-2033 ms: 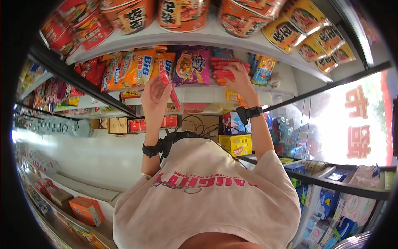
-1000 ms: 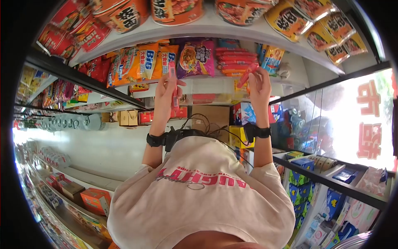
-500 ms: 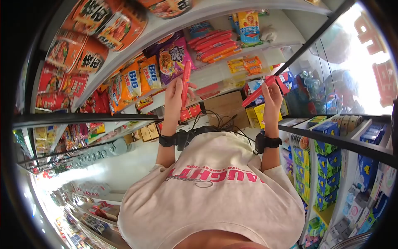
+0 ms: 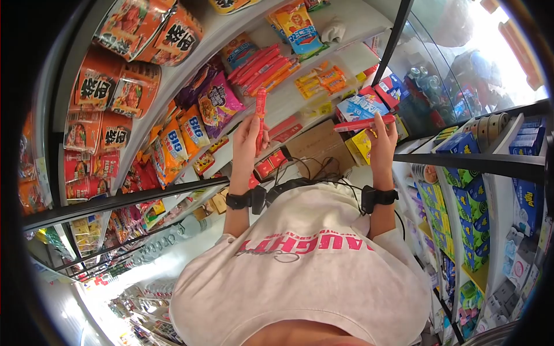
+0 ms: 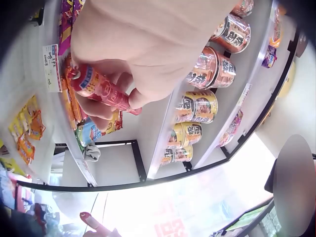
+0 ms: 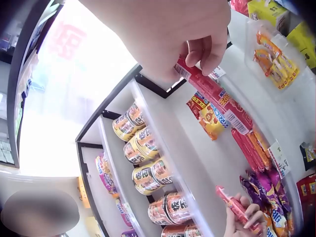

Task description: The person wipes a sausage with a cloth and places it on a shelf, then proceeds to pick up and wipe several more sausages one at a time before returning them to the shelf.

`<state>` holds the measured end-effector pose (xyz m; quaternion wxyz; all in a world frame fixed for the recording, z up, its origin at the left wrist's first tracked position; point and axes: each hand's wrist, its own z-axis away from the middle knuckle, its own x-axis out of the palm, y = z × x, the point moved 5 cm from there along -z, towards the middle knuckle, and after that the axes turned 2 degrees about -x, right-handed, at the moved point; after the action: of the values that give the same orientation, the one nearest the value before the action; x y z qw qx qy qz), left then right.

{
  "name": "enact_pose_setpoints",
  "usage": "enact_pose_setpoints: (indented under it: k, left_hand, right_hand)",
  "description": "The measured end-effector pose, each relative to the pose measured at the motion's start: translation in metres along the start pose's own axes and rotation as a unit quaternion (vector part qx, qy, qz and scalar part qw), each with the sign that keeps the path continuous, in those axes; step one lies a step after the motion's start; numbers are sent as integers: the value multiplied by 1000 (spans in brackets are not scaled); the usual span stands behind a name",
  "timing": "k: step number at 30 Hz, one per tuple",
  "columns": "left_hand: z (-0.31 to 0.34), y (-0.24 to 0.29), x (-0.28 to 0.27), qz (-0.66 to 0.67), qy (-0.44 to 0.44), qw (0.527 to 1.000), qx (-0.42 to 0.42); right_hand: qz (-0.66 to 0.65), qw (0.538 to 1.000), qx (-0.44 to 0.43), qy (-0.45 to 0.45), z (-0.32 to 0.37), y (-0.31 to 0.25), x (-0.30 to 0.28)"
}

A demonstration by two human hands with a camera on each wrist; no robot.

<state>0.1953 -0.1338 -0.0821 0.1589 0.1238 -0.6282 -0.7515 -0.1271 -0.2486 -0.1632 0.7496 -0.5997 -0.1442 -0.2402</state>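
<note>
Upright in my left hand point(image 4: 247, 139) is a red-wrapped sausage point(image 4: 261, 105), gripped between thumb and fingers. The left wrist view brings out its crimped end and the printed wrapper point(image 5: 101, 89). My right hand point(image 4: 383, 141) pinches a second red sausage point(image 4: 355, 125) near one end, and it points left, almost level. White barcode patches mark this wrapper point(image 6: 217, 96) in the right wrist view. Both hands are in front of the shelf, apart from each other. Behind them, a pile of similar red sausages point(image 4: 264, 64) lies on the shelf beside a purple noodle packet point(image 4: 220, 102).
Orange noodle cups point(image 4: 95, 86) line the upper shelf. Orange snack packets point(image 4: 168, 149) lie left of the purple one. Small orange packets point(image 4: 323, 81) sit in a clear bin, with a blue box point(image 4: 359, 107) below. A black shelf bar point(image 4: 473, 161) runs along the right.
My right hand was at the sausage pile; it has drawn back with one sausage, now turned level. The left hand keeps its sausage, now more upright. The head view has turned to the right.
</note>
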Motion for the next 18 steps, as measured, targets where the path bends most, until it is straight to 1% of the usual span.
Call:
enact_pose_setpoints:
  k: [2,5,8,11,14,17,18]
  left_hand:
    - [-2,-2,7,-7,8,1000,6]
    - [-3,-3,19,16,-4,1000,-21]
    - [-4,0,39,102,44,994,-14]
    - [-2,2,52,112,59,992,-3]
    - [2,-7,51,36,71,996,-26]
    - [4,-14,54,24,77,996,-26]
    - [6,-14,55,1,77,997,-19]
  right_hand:
    - [0,1000,2,18,-2,-4,-10]
    - [0,1000,1,20,-10,-7,-28]
    - [-15,1000,5,14,-17,-9,-40]
    - [-8,1000,11,-1,-19,-20,-38]
    - [7,998,-3,-64,-23,-24,-32]
    - [38,992,8,-117,-28,-22,-33]
    - [23,992,6,-121,-28,-23,-32]
